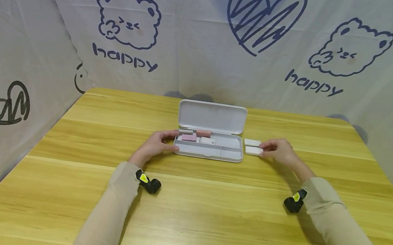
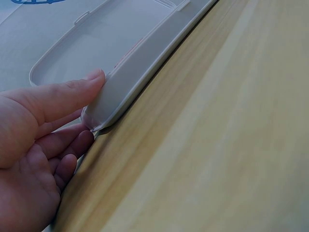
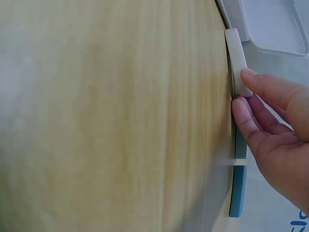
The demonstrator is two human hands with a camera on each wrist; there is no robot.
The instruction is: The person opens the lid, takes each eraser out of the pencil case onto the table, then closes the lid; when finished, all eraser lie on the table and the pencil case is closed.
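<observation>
A white pencil case lies with its lid standing up at the back. My left hand grips its left end, thumb on the front wall and fingers round the corner in the left wrist view. Inside are a purple eraser, a pink eraser, a white eraser and a grey piece. My right hand pinches the right end of a white eraser beside the case. A second white block lies just behind it.
Beyond my right fingers, the right wrist view shows a grey-green block and a blue block, hidden by the hand in the head view. The wooden table ends at a printed white cloth.
</observation>
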